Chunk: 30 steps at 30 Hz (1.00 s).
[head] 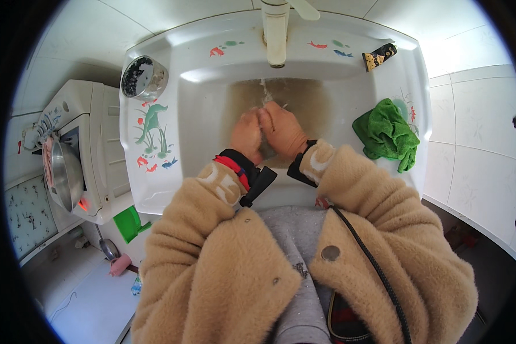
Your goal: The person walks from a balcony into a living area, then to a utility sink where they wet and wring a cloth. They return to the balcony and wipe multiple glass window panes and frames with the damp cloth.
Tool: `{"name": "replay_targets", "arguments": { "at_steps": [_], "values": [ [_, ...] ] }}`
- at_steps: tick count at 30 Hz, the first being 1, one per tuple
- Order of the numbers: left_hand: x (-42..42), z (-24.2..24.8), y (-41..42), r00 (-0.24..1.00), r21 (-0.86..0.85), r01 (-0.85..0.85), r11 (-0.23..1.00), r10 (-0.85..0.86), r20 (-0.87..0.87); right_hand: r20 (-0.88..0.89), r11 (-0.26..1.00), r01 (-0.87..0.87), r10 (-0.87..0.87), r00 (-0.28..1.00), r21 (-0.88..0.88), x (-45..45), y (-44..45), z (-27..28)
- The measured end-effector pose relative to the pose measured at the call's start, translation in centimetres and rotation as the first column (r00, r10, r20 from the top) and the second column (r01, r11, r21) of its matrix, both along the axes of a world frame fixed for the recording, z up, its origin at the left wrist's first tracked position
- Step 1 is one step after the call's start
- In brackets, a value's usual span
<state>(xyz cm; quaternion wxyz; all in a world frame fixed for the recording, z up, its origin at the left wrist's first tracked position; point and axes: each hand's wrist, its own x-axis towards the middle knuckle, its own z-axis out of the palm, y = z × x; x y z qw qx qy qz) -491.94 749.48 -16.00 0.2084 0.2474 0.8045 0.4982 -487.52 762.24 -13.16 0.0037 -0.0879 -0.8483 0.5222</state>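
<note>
Both hands are together low in a white ceramic washbasin (202, 129), over brownish water (318, 103). My left hand (246, 134) is curled with its knuckles against my right hand (282, 128), which is also curled. A greyish patch shows between the palms; I cannot tell whether it is a held thing or water. Just beyond the fingers the water is splashed and broken. The faucet (276, 36) stands past the hands at the basin's back rim, its lever turned to the right. Black straps circle both wrists below the tan fleece sleeves.
A crumpled green cloth (387, 131) lies on the basin's right rim, with a black-and-gold tube (379, 57) behind it. A round metal container (145, 78) sits at the back left corner. Left of the basin are a white appliance (105, 142), a metal bowl (67, 176) and a green dustpan (128, 223).
</note>
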Motion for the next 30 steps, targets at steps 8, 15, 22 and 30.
{"name": "replay_targets", "arguments": {
  "at_steps": [8,15,22,30],
  "values": [
    [0.4,2.3,1.2,0.518,-0.128,-0.499,0.857,0.413,0.749,0.058,0.911,0.086,-0.119,0.991,0.404,-1.0,6.7,-6.2],
    [0.3,3.3,1.7,0.256,-0.372,-0.488,0.790,0.537,0.804,0.222,0.954,0.124,-0.188,0.957,0.273,1.1,6.9,-8.1],
    [-1.0,0.8,0.4,0.129,-0.192,-0.559,0.807,0.313,0.941,-0.045,0.942,-0.243,0.239,0.970,-0.232,-0.8,2.6,-2.1],
    [-1.0,-0.5,-2.8,0.981,-0.205,0.076,0.976,-0.111,-0.162,-0.135,0.989,-0.048,0.029,0.990,-0.140,0.0,-1.1,2.0]
  ]
}}
